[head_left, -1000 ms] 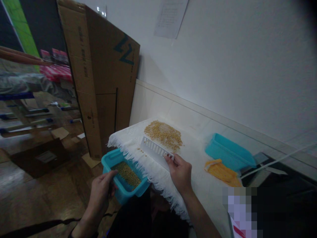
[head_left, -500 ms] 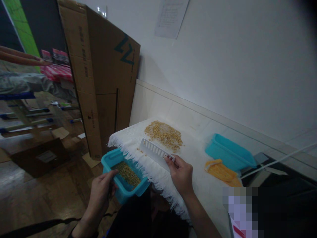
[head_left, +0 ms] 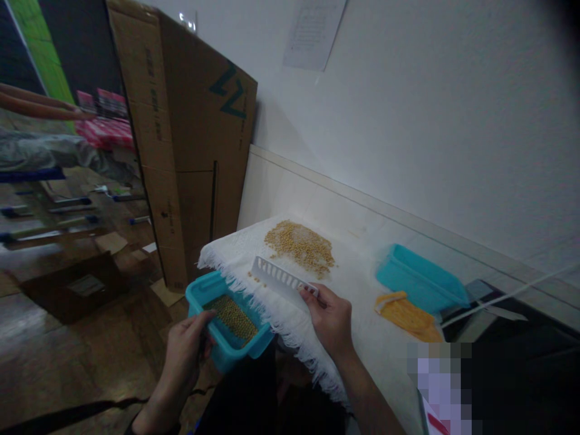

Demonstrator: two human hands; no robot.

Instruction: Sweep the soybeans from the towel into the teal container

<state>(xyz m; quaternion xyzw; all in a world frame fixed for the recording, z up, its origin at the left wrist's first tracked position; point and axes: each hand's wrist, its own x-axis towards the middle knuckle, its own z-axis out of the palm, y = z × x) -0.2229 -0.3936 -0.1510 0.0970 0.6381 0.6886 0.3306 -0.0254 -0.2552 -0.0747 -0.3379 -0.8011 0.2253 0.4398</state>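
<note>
My left hand grips the near rim of a turquoise plastic box half full of greenish beans, held just below the fringed edge of a white cloth. My right hand pinches one end of a white slotted plastic scraper that lies edge-down on the cloth. A few loose beans sit in front of the scraper near the cloth's edge. A pile of yellow beans lies behind it.
A second turquoise box and a yellow slotted piece sit on the cloth to the right. A tall cardboard box leans against the wall at left. A white cable crosses a dark surface at right. Wooden floor lies below.
The scraper has slid slightly towards the cloth's fringed edge, pushing the few loose beans with it. The left hand and the box have stayed put.
</note>
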